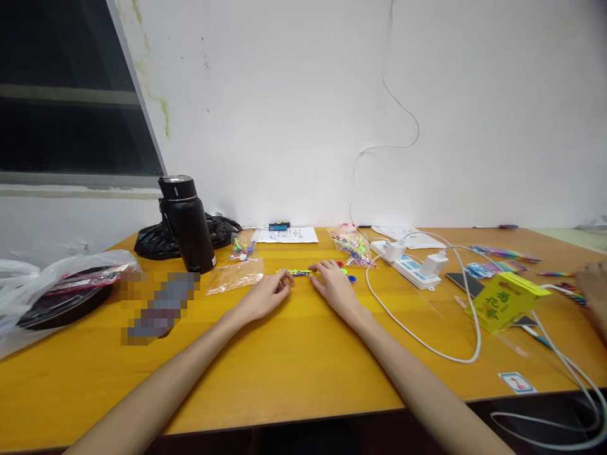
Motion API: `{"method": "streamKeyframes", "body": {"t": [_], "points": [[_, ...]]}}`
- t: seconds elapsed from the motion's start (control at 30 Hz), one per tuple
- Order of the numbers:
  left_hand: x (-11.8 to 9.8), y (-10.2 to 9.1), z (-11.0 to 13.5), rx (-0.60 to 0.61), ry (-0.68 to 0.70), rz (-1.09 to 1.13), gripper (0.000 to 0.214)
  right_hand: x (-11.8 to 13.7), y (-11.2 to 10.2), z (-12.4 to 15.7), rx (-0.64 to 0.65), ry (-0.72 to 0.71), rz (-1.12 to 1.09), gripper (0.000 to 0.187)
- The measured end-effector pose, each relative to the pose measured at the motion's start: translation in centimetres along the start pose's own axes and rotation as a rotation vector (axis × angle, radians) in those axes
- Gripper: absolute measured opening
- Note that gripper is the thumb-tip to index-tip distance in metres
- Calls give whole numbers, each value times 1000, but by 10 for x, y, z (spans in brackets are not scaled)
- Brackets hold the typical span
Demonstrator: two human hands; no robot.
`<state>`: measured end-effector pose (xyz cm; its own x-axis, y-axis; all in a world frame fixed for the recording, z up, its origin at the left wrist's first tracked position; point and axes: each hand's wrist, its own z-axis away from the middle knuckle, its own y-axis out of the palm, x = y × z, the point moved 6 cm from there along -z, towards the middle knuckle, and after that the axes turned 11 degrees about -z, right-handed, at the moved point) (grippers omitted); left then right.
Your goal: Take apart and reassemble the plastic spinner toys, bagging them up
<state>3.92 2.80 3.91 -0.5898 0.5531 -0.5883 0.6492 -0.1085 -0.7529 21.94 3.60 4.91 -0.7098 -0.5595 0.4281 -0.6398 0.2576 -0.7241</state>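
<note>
A row of small colourful plastic parts [302, 273], yellow-green and blue, lies on the table between my two hands. My left hand [268, 294] rests at the left end of the row, fingers loosely bent and thumb apart from them. Over the right end lies my right hand [334, 287], palm down with its fingers apart, touching or just above the parts. Close beside it are a red piece [340, 265] and a blue round piece [351, 279]. An opened clear plastic bag [236, 276] lies left of my left hand. What lies under my right palm is hidden.
Bags of coloured parts [243, 247] [353, 246] lie farther back. A black thermos [188, 227] stands left. A power strip [412, 272] with white cables and a yellow box [505, 303] sit right. Another person's hand [592, 291] shows at the right edge.
</note>
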Motion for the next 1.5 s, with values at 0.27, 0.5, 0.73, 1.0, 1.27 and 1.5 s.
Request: {"method": "streamKeyframes", "body": {"t": [0.27, 0.5, 0.73, 1.0, 1.27, 1.5], "points": [[19, 26, -9, 70, -224, 707, 37, 31, 11, 0, 60, -72, -622, 16], [33, 18, -12, -39, -262, 655, 34, 22, 15, 2, 37, -61, -327, 16], [37, 15, -14, -92, -293, 643, 34, 11, 23, 4, 117, -88, -101, 22], [37, 13, -13, -101, -297, 638, 33, 11, 21, 4, 91, -92, -50, 29], [37, 14, -14, -94, -299, 609, 34, 7, 21, 3, 89, -78, -27, 24], [34, 13, -13, -76, -297, 597, 31, -3, 19, 3, 60, 2, -17, 17]]}}
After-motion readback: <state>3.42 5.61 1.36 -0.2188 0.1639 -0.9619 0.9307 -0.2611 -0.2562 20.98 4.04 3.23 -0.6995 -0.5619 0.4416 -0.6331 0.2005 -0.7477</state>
